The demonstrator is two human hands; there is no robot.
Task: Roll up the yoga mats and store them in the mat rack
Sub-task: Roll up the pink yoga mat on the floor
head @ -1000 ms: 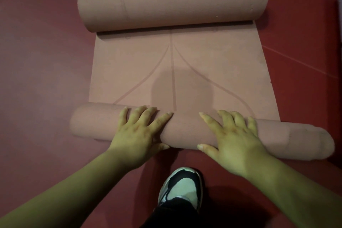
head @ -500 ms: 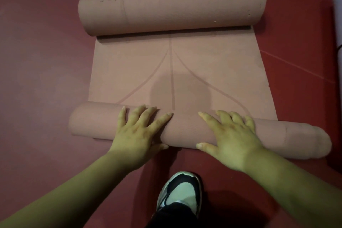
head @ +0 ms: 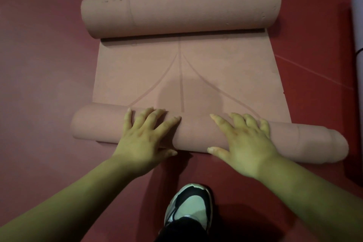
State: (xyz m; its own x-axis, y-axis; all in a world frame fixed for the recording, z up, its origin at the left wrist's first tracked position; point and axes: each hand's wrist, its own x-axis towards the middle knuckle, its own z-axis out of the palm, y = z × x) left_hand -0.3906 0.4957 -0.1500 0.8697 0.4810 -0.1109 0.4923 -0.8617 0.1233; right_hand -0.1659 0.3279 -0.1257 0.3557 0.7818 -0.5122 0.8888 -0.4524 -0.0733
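A pink yoga mat [head: 196, 68] lies on the dark red floor, rolled at both ends. The near roll [head: 196, 133] runs left to right below the flat middle stretch, its right end telescoped out. The far roll [head: 180, 10] lies across the top. My left hand [head: 145, 139] rests flat on the near roll left of centre, fingers spread. On the same roll, right of centre, my right hand [head: 241, 143] presses down with its fingers spread too. Neither hand wraps around the roll. No mat rack is in view.
A grey-lilac rolled mat [head: 357, 21] lies at the right edge of the view. My shoe [head: 188, 208], black and pale, stands on the floor just behind the near roll. Thin lines cross the red floor [head: 39, 65].
The near roll and both hands have shifted slightly forward, and the flat stretch looks a little shorter. The view has tilted, bringing the grey-lilac mat at the right more into sight.
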